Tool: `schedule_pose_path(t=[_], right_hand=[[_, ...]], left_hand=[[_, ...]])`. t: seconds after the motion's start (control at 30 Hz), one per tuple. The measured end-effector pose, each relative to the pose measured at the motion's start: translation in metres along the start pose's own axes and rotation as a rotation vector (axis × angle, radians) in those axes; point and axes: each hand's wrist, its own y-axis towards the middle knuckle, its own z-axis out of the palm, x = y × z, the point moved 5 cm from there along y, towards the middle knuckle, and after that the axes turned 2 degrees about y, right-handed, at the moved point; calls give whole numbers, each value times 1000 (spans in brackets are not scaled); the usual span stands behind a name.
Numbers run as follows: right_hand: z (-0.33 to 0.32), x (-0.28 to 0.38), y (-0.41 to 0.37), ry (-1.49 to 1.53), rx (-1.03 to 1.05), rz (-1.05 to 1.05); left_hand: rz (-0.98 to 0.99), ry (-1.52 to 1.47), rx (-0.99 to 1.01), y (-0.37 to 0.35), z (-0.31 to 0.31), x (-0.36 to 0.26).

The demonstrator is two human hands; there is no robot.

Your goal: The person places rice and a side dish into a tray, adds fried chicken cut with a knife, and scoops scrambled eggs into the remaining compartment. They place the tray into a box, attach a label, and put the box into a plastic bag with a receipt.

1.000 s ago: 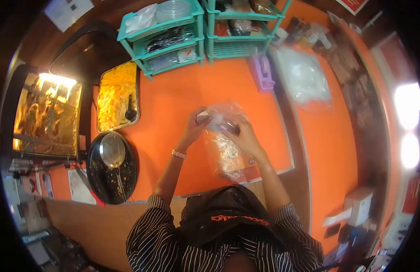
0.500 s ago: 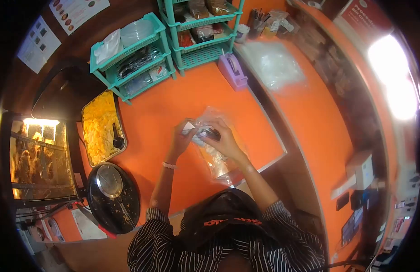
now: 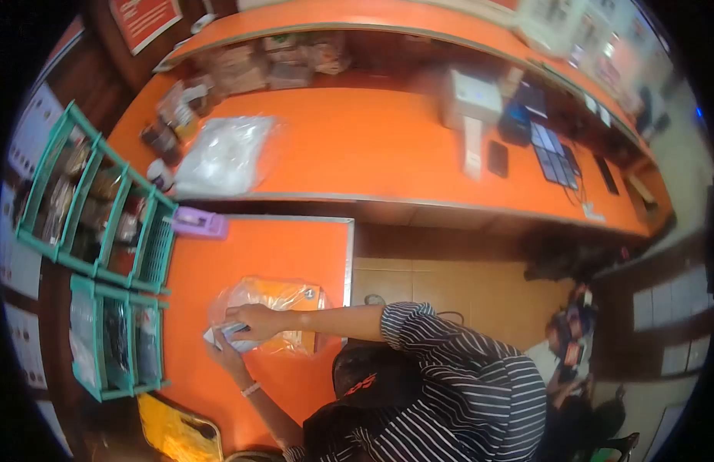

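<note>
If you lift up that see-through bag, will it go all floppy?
Probably yes: the clear bag looks thin and crinkly where the right hand and left hand meet at its end. It likely weighs little. Its shiny film may feel slippery.

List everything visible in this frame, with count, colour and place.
table: one, orange, centre left
clear bag: one, see-through, on the table
tape dispenser: one, purple, table's far corner
shelf racks: two, teal, left of the table
counter: one, orange, across the top
bag pile: one, clear, on the counter
box: one, white, on the counter
phone: one, black, beside the box
food tray: one, yellow, bottom edge
left hand: bracelet on wrist, gripping the bag's end
right hand: gripping the bag from above
</note>
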Motion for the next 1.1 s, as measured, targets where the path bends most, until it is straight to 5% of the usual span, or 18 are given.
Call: schedule_pose_path(t=[0.1, 0.17, 0.23, 0.27, 0.33, 0.37, 0.47, 0.6, 0.67, 0.77, 0.83, 0.93, 1.03, 1.1], right_hand=[[-20, -10, -13, 1, 38, 76], [-49, -13, -33, 89, -5, -123], [-103, -33, -66, 39, -101, 219], [-135, -46, -85, -32, -272, 271], [-205, -66, -118, -370, -548, 263], [-240, -113, -137, -323, -660, 303], [-335, -90, -189, -458, -968, 560], [-415, -108, -240, -733, -904, 725], [-430, -129, -255, -994, -680, 696], [-439, -126, -267, -1127, -607, 566], [-447, -92, -276, -1058, -570, 593], [-474, -61, -332, -691, -990, 450], [-488, -56, -414, -673, -1402, 554], [-494, -72, -441, -544, -1281, 669]], left_hand=[[86, 33, 62, 3, 14, -21], [95, 25, 121, -1, 22, -32], [-51, 151, -155, -2, 15, -39], [-43, 149, -151, -4, 18, -40], [79, 139, -536, -16, 4, -50], [79, 139, -529, -19, 12, -57], [335, 223, -514, -43, 60, -92], [468, 223, -144, -85, 207, -176], [391, 42, 52, -98, 282, -154], [285, -100, 355, -118, 407, -175], [130, -272, 356, -127, 475, -172], [-23, -475, 377, -139, 556, -163], [246, -164, 587, -164, 625, -165], [315, -118, 640, -177, 646, -170]])
